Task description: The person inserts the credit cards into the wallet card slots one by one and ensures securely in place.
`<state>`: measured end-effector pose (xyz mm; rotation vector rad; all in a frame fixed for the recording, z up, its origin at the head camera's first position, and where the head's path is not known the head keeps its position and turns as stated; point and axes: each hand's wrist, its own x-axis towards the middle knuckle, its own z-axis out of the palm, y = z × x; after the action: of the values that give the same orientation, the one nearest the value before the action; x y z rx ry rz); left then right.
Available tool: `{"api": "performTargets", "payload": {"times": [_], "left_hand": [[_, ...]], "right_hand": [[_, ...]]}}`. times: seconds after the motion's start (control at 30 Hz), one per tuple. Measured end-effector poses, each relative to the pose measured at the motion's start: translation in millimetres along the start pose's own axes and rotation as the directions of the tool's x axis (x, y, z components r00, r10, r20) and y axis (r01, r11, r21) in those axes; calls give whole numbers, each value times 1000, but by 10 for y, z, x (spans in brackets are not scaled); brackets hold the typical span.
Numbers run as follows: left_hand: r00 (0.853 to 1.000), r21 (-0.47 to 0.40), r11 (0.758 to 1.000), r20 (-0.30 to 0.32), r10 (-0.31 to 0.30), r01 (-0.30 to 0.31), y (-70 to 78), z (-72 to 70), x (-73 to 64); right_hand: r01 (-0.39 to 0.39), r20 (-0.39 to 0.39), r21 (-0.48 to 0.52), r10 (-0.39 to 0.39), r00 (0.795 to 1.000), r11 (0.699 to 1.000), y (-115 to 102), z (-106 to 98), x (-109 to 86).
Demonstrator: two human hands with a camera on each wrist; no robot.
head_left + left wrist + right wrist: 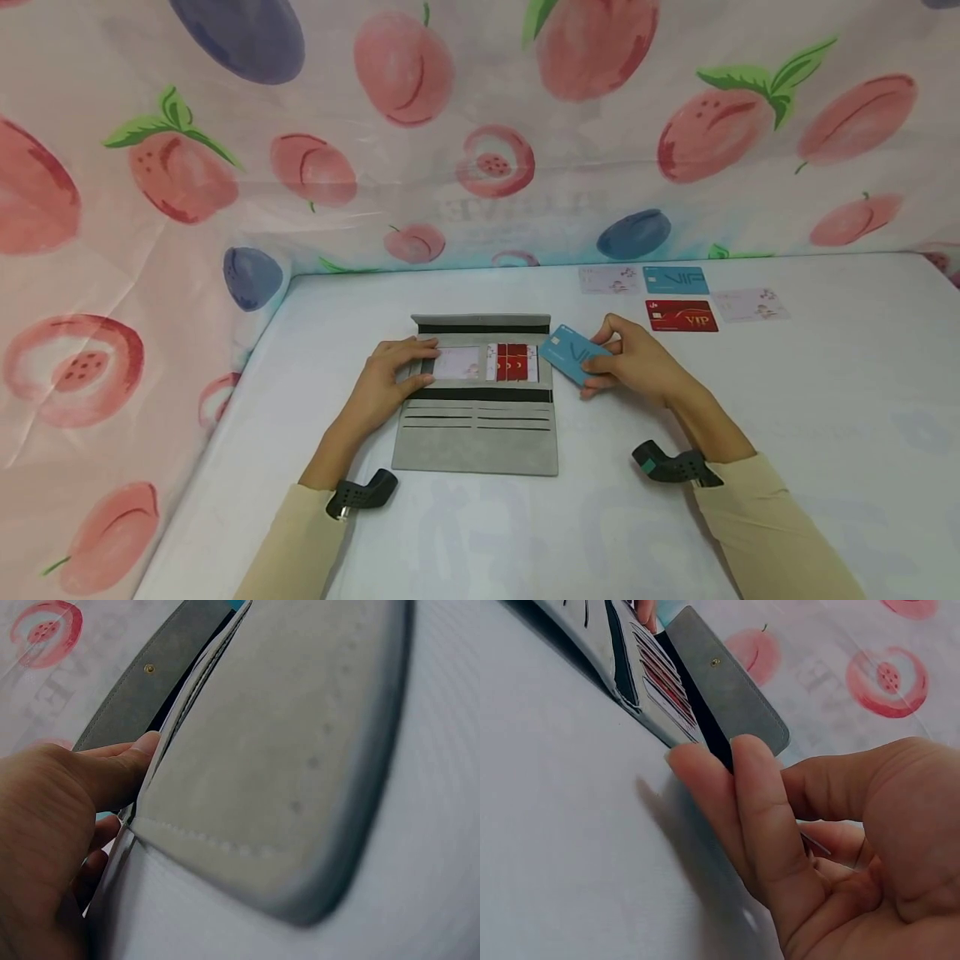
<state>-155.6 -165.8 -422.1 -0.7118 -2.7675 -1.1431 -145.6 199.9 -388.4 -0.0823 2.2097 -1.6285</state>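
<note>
White table point(465, 533). Grey snap-flap wallet point(480, 450) lies open on it, apparently for slot access. Left hand point(386, 375), fingers bent, grips its left edge — likely steadying it. Right hand point(633, 367) pinches a blue card point(564, 348) by one end, other end free at the wallet's right side. Blue card's lettering part-covered; loose red card point(682, 316) reads "VIP".

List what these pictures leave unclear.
Head view: right end of the held blue card, covered by the right hand.
Right wrist view: most of that card, behind that hand.
Left wrist view: far end of the wallet, cut by top edge.
Head view: fine marks on the loose red card, too small.
</note>
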Motion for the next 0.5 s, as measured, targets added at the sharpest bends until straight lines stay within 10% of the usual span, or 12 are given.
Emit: {"api": "performTargets", "payload": {"times": [0.5], "left_hand": [[1000,-14,1000,-3,-10,10,-9,9,9]], "right_hand": [[-4,161,49,-3,987,999,44,18,8]]}}
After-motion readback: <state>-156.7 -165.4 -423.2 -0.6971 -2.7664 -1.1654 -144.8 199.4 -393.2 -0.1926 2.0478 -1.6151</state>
